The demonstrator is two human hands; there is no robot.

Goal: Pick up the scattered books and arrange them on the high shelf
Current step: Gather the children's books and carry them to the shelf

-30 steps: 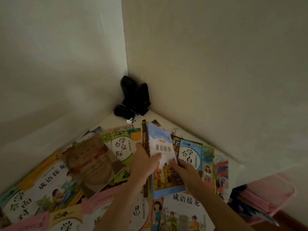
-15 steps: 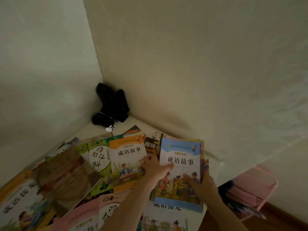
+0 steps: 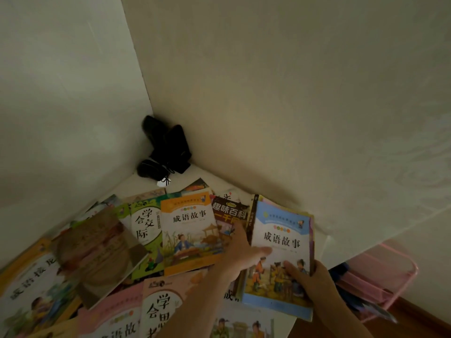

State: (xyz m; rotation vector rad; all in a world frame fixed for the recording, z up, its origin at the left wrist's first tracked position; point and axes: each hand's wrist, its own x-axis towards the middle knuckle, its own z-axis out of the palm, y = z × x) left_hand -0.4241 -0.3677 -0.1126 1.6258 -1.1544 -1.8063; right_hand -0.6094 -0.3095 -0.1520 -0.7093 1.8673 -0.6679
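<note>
Now the blue book (image 3: 280, 250) lies flatter, right hand (image 3: 310, 281) gripping it, left fingers (image 3: 264, 250) resting straight on it.

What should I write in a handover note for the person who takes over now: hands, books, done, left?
Right hand grips the blue-cover book at its lower right edge, on a small stack.
Left hand rests open, thumb on the blue cover's left side.
Orange-cover book and many others lie flat and overlapping on the white surface.
Done: cannot tell.
Left: gather the scattered books and arrange them.
</note>
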